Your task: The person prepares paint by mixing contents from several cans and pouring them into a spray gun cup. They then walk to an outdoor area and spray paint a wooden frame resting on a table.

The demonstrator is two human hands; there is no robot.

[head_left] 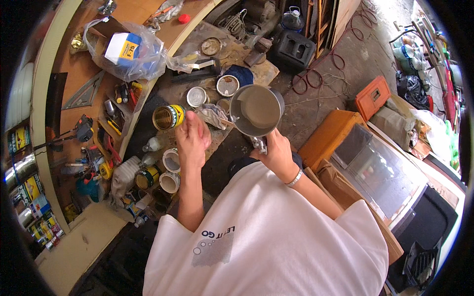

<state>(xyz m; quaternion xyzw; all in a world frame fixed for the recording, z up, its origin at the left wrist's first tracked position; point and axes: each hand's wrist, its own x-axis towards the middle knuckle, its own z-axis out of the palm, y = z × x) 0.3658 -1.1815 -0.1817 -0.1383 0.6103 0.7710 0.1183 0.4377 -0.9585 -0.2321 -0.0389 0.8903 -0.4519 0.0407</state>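
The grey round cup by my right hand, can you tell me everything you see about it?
The grey round cup looks like dull metal, with a wide, open mouth facing the camera. Inside it looks brownish-grey, partly paler; I can't tell if that's liquid or bare bottom. A shiny metal part shows at its near edge, beside your right hand, which holds it. In the picture it's right of the yellow can.

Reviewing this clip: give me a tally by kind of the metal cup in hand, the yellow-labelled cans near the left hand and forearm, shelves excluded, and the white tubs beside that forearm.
Metal cup, held in the right hand: 1
Yellow-labelled cans: 2
White tubs: 2
Total: 5
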